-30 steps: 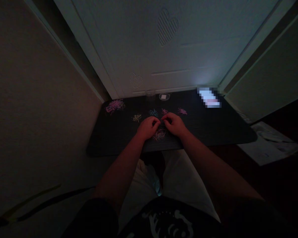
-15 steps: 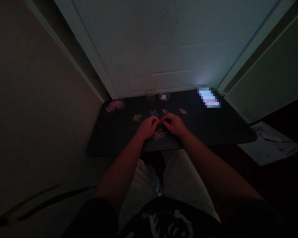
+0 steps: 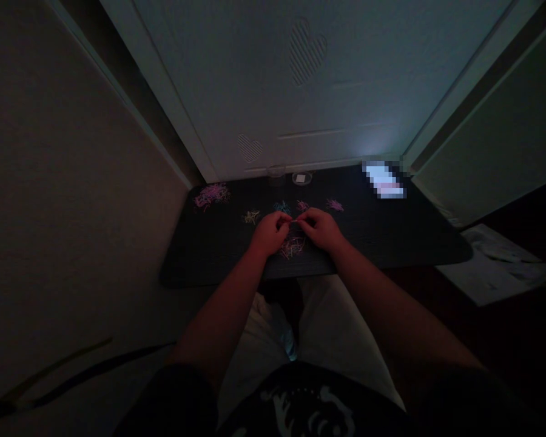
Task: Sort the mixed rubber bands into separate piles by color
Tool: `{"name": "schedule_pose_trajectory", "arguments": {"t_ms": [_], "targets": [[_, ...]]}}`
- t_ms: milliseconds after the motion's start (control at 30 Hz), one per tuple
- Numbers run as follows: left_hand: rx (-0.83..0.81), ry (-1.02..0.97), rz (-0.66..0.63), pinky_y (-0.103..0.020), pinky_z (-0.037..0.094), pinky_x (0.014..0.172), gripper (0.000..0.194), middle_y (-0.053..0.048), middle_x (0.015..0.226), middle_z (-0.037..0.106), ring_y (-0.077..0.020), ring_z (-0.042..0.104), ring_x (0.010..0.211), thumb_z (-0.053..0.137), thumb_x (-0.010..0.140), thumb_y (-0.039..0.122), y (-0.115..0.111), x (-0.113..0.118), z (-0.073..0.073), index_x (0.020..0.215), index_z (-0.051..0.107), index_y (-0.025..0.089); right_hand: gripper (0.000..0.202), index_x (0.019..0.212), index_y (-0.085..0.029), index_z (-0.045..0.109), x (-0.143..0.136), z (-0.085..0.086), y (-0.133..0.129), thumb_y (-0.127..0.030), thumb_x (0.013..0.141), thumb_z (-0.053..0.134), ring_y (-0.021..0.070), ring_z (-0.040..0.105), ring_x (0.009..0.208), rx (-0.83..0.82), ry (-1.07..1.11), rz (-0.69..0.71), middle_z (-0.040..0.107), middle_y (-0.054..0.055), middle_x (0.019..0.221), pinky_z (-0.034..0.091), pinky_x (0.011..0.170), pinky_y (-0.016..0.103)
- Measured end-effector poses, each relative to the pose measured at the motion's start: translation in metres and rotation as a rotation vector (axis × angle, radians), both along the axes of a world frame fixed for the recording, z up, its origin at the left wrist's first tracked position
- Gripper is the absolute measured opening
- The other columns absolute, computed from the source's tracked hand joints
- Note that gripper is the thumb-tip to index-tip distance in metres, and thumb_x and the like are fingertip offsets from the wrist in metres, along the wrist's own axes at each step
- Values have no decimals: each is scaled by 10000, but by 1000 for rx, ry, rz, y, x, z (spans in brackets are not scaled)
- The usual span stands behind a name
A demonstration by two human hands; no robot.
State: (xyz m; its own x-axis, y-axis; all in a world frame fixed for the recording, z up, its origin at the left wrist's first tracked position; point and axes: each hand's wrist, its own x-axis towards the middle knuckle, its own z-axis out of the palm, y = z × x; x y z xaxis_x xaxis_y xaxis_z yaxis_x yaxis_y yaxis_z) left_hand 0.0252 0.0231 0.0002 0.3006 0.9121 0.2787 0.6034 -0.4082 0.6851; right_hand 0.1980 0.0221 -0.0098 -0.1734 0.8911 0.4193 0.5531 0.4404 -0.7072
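My left hand (image 3: 273, 232) and my right hand (image 3: 319, 226) meet over the middle of the dark table (image 3: 391, 237), fingertips pinched and slightly apart. Between them runs a thin, light strand, apparently a small rubber band (image 3: 294, 221), gripped at either end. Just below the hands lies a mixed-colour pile of rubber bands (image 3: 293, 247). Beyond the fingers sit a blue pile (image 3: 281, 207) and a pink pile (image 3: 302, 206). A yellowish pile (image 3: 251, 216) is left of my left hand, and a purple-pink pile (image 3: 335, 205) lies beyond my right. Dim light blurs details.
A larger multicoloured pile (image 3: 212, 195) occupies the table's far left corner. Along the back edge stand a clear round container (image 3: 276, 176) and a round lid (image 3: 301, 178) with a white label. A lit, pixelated phone (image 3: 384, 179) is at back right, before the white door (image 3: 236, 79).
The fingertips have drawn slightly apart, and the thin band now shows stretched between them. The piles and containers stay in place.
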Motion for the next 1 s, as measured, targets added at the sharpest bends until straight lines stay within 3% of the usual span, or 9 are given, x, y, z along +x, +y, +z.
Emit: {"name": "schedule_pose_trajectory", "arguments": {"t_ms": [167,733,1000], "targets": [[26,12,2,-276,475,744,189,-36,883,659,-145,595,800,543,794,300,0,1,-2,915,615,174,138,783,-176,657,0,0,-1,-261,777,548,149,536,686,-13,11,12,615,33,749,418,644,280],[29,11,0,-249,439,673,157,-14,809,650,-133,575,745,520,816,300,0,1,-1,833,619,179,124,771,-168,638,0,-2,1,-187,747,518,144,536,695,6,48,8,611,30,758,418,650,270],[27,31,1,-247,435,656,152,-14,786,643,-134,564,730,521,810,288,0,1,0,824,623,176,120,802,-155,615,1,0,-1,-214,710,565,110,485,579,-73,113,91,559,1,675,383,543,233]]}}
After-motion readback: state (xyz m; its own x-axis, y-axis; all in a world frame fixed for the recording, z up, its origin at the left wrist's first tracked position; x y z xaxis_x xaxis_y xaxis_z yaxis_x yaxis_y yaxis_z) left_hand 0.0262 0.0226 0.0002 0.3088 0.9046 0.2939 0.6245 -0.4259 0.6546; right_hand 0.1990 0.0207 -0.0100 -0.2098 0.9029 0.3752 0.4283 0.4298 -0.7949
